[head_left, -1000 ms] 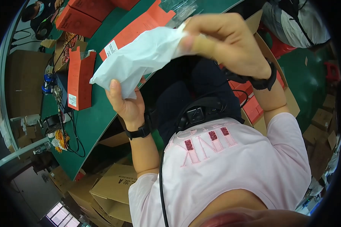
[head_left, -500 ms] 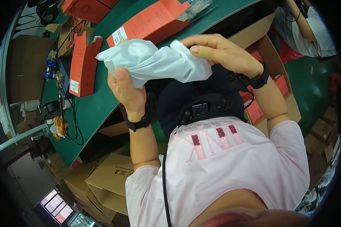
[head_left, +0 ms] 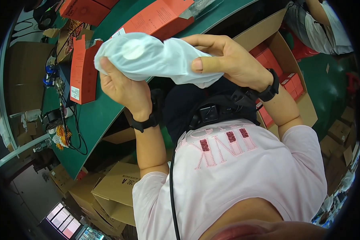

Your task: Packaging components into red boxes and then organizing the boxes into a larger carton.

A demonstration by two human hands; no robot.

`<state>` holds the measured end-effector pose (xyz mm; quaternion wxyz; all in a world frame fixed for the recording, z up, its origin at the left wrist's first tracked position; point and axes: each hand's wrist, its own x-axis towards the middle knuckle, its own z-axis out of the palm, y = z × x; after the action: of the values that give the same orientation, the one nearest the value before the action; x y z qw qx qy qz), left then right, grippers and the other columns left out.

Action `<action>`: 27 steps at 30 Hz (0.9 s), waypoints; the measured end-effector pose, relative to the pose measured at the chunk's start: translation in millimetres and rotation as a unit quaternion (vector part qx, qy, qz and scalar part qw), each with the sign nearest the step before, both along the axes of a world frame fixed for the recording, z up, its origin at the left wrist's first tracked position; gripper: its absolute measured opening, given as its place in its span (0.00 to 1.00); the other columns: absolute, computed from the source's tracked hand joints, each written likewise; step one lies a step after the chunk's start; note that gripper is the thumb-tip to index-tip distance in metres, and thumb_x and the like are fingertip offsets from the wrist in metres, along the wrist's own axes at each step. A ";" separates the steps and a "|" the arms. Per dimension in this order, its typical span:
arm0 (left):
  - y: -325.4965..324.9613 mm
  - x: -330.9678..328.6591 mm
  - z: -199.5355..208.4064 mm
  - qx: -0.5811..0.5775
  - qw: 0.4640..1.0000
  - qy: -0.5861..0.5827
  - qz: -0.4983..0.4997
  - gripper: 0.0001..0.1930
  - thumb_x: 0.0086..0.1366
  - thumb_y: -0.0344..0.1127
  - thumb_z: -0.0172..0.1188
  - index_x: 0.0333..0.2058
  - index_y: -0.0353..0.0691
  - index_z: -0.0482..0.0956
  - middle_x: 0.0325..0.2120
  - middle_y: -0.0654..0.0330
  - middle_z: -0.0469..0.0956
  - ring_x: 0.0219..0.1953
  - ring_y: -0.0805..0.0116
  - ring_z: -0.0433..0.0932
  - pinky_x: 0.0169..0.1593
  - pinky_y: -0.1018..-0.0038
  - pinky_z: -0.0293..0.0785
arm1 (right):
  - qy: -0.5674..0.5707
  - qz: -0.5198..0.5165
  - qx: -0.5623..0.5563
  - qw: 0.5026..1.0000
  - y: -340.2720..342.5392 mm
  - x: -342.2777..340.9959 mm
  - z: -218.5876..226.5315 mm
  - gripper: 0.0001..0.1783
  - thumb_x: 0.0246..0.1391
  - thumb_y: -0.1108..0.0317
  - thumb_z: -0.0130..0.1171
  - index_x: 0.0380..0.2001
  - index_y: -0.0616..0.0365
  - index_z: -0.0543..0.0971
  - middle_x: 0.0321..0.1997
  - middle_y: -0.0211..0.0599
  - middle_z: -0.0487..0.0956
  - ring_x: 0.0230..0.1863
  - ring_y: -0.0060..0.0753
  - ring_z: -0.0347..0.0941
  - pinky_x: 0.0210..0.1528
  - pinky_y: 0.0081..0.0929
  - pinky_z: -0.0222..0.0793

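Both my hands hold a pale, cloudy plastic bag (head_left: 160, 60) over the table's near edge, with a rounded object wrapped inside. A round white disc (head_left: 134, 49) shows through the film at the left end; the rest of the object is veiled. My left hand (head_left: 126, 88) grips the wide left end from below, thumb on the near side. My right hand (head_left: 228, 60) pinches the narrower right end, thumb on top and fingers behind. An orange-red open box (head_left: 158, 18) lies just beyond the bag, and another orange-red box (head_left: 82, 74) is left of it.
A green table (head_left: 108, 114) runs along the left and far side, with black cables (head_left: 80, 136) and an orange-yellow bundle (head_left: 62, 138). A large carton (head_left: 308, 108) with red boxes stands at right. Another person's arm (head_left: 320, 16) shows far right. Brown cartons (head_left: 118, 186) sit lower left.
The bag has turned and its film lies smoother over the left end, so the white disc shows more plainly. My left hand has shifted left and up; my right thumb presses further onto the bag.
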<state>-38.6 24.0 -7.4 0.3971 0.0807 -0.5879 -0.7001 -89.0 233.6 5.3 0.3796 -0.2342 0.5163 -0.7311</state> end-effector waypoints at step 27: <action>-14.9 4.4 5.4 0.392 0.888 -0.032 -0.238 0.30 0.72 0.61 0.51 0.61 0.44 0.68 0.58 0.55 0.73 0.60 0.52 0.72 0.65 0.51 0.69 | 0.033 -0.108 0.081 0.990 -17.1 20.8 -8.1 0.22 0.59 0.68 0.59 0.55 0.66 0.77 0.40 0.34 0.80 0.33 0.19 0.72 0.39 0.19 0.70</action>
<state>-34.2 9.1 -2.0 0.1352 0.1095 -0.2798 -0.9442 -68.2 216.5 -2.8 0.2987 -0.1695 0.6084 -0.7155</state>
